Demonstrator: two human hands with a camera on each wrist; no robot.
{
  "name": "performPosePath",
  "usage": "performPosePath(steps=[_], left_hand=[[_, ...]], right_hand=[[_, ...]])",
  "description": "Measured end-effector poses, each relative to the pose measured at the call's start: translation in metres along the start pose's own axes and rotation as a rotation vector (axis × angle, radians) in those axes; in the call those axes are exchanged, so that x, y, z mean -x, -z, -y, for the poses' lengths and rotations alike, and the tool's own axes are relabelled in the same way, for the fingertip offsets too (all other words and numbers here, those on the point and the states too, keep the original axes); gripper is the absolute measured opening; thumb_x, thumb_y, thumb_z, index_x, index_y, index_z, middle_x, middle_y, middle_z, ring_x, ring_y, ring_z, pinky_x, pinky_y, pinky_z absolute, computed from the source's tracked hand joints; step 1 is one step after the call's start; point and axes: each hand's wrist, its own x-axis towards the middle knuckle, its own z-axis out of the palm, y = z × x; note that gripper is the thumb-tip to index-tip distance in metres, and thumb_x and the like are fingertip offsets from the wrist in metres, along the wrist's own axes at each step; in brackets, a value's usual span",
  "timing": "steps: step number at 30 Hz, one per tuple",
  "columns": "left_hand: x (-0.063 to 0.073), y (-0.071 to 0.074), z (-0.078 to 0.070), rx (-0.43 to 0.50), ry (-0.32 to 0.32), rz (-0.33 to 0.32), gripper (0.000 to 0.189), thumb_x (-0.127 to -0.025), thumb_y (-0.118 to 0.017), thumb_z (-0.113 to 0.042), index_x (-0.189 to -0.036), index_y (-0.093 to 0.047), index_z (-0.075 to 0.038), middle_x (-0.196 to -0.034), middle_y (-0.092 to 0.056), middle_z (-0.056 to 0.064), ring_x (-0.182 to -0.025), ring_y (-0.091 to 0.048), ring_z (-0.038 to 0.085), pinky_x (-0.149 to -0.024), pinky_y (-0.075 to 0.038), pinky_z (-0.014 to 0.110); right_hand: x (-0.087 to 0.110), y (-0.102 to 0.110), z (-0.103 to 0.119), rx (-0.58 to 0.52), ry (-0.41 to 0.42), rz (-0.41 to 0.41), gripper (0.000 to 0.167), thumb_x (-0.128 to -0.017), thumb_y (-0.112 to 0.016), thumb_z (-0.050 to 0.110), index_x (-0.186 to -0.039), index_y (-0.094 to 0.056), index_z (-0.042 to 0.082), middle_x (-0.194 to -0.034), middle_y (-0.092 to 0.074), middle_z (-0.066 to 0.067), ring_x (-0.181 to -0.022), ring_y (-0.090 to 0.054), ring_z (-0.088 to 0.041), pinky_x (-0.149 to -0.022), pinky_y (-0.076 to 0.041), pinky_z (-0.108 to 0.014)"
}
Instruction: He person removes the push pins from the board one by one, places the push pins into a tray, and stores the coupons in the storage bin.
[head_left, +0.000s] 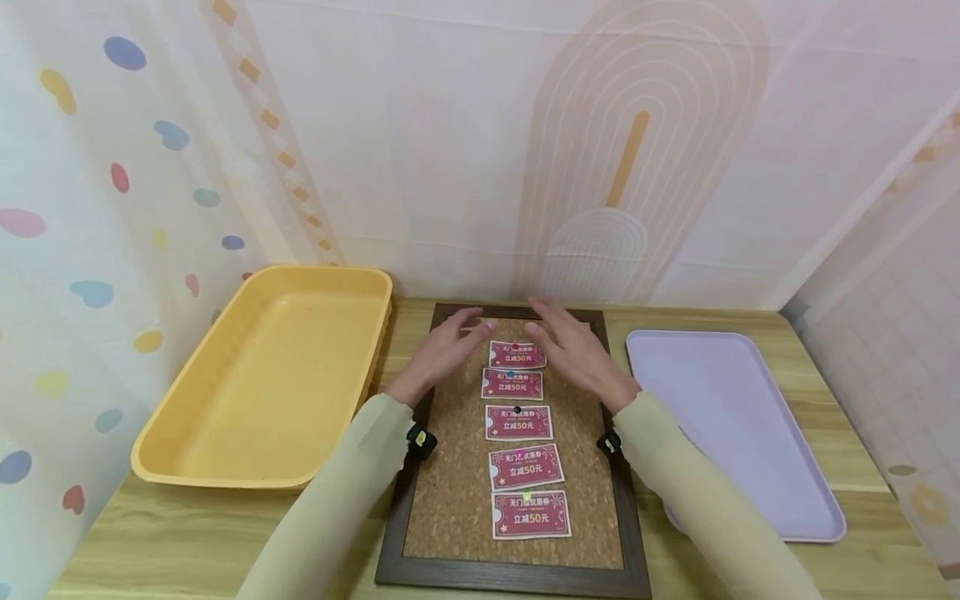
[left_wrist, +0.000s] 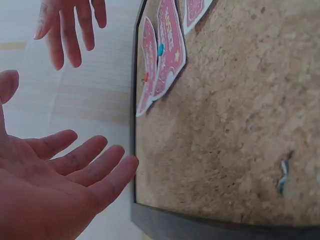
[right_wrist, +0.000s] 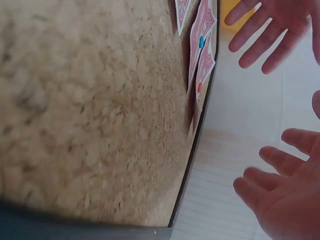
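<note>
A corkboard (head_left: pixel 450 508) in a dark wooden frame lies on the table. Several red coupons run in a column down its middle, each with a coloured pin near its top edge: the farthest coupon (head_left: pixel 517 355) has a red one, the nearest (head_left: pixel 532 518) a yellow one. My left hand (head_left: pixel 444 354) hovers over the board's far left part, fingers relaxed and apart. Opposite it, my right hand (head_left: pixel 576 354) is held over the far right part with its fingers loosely extended. Both wrist views show the palms facing each other, holding nothing.
To the left stands a deep yellow tray (head_left: pixel 262 375). A shallow lilac tray (head_left: pixel 731 425) lies on the right. Both rest on the wood-grain table (head_left: pixel 150 533), and a patterned curtain (head_left: pixel 435 150) hangs behind it.
</note>
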Motion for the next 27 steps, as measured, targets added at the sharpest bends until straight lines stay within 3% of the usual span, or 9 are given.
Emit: performPosePath(steps=[4,11,19,27], left_hand=[[-0.006,-0.002,0.005,0.032,0.022,-0.002,0.073,-0.104,-0.051,-0.057,-0.156,-0.041,-0.008,-0.15,-0.052,0.017,-0.139,-0.048,0.037,-0.112,-0.04,0.057],[-0.014,-0.007,0.011,0.054,0.031,0.014,0.064,-0.106,-0.053,-0.046,-0.151,-0.046,-0.002,-0.144,-0.056,0.02,-0.12,-0.062,0.033,-0.101,-0.05,0.05],[-0.02,-0.013,0.012,-0.065,0.015,-0.015,0.041,-0.106,-0.058,-0.023,-0.138,-0.062,0.002,-0.134,-0.065,0.02,-0.121,-0.062,0.032,-0.1,-0.051,0.047],[-0.026,-0.02,0.015,-0.139,-0.054,-0.022,0.025,-0.102,-0.064,-0.011,-0.123,-0.072,0.0,-0.115,-0.071,0.015,-0.102,-0.064,0.026,-0.089,-0.053,0.042]], right_hand=[[-0.006,-0.003,0.0,-0.02,-0.007,-0.001,0.063,-0.111,-0.04,0.046,-0.16,-0.037,0.006,-0.162,-0.039,-0.017,-0.148,-0.037,-0.037,-0.119,-0.029,-0.056],[-0.016,-0.007,0.001,-0.048,-0.043,-0.002,0.048,-0.11,-0.05,0.033,-0.148,-0.054,0.005,-0.145,-0.059,-0.015,-0.127,-0.061,-0.034,-0.105,-0.048,-0.051],[-0.026,-0.011,-0.003,-0.025,-0.087,0.052,0.035,-0.106,-0.061,0.022,-0.136,-0.065,0.005,-0.132,-0.068,-0.012,-0.12,-0.064,-0.029,-0.099,-0.052,-0.046],[-0.035,-0.013,-0.009,-0.002,-0.102,0.128,0.026,-0.103,-0.065,0.016,-0.126,-0.072,0.005,-0.117,-0.072,-0.01,-0.103,-0.066,-0.022,-0.089,-0.054,-0.04]])
